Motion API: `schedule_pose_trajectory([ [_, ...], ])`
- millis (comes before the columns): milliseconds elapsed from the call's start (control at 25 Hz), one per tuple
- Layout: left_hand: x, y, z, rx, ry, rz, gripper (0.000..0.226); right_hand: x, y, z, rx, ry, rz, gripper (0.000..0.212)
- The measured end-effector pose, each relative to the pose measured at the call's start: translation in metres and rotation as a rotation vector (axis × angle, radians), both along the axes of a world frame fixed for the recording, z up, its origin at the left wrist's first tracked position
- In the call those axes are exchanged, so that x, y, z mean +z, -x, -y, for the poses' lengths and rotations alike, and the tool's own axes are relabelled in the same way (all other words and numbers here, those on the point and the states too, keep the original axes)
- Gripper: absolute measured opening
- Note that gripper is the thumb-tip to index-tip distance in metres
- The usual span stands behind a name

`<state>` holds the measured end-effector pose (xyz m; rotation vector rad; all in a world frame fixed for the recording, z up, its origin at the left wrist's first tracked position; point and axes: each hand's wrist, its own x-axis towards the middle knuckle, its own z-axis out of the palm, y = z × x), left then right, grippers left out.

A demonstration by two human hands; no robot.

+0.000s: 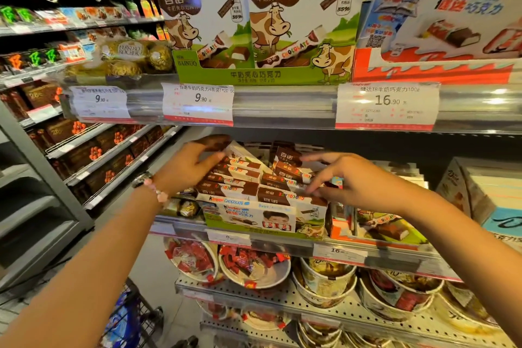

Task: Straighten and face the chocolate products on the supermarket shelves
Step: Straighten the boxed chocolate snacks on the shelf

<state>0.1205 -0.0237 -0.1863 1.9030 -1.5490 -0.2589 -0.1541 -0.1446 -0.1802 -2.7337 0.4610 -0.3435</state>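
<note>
Left hand (187, 162) grips chocolate packs (226, 178) under price rail (282, 104).

middle shelf bay: open dark gap above the chocolate boxes (243, 178), capped by the upper shelf rail (282, 106) with its price tags (197, 103). both hands reach in through this gap; left hand (192, 164) at the left stack's back, right hand (347, 178) over the right stack. kinder box (254, 213) blocks the tray front. white cartons (480, 192) wall the right side. left flank open toward the aisle. below, tubs (254, 265) fill the lower shelf; cart (132, 316) stands at floor left.
</note>
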Motion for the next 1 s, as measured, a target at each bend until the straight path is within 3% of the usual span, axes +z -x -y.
schedule_pose_trajectory([
  [40,0.001,-0.002,0.005,0.01,-0.026,0.07,0.025,0.003,0.0,-0.001,-0.004,0.01,-0.024,0.022],
  [160,0.003,0.003,0.015,0.016,-0.018,0.193,0.032,0.008,-0.001,-0.002,0.014,0.036,-0.085,0.024],
  [320,0.01,0.014,0.013,0.014,0.225,0.393,0.032,0.01,-0.004,-0.007,0.01,0.094,-0.103,0.022],
  [400,0.01,0.022,0.017,-0.024,0.134,0.515,0.03,0.011,-0.005,-0.011,-0.014,0.123,-0.102,0.022],
  [480,0.006,0.03,0.024,-0.075,-0.117,0.596,0.034,0.012,-0.008,-0.014,-0.041,0.165,-0.123,0.024],
  [560,0.007,0.036,0.028,-0.109,-0.167,0.545,0.034,0.013,-0.011,-0.016,-0.041,0.219,-0.159,0.027],
  [760,0.0,0.043,0.021,-0.114,0.027,0.278,0.028,0.01,-0.025,-0.017,-0.038,0.26,-0.215,0.028],
  [880,-0.01,0.049,0.003,-0.196,0.04,0.281,0.053,0.006,-0.032,-0.012,-0.036,0.212,-0.236,0.029],
  [1000,-0.011,0.046,-0.003,-0.157,-0.054,0.457,0.093,0.006,-0.034,-0.003,0.013,0.127,-0.255,0.027],
])
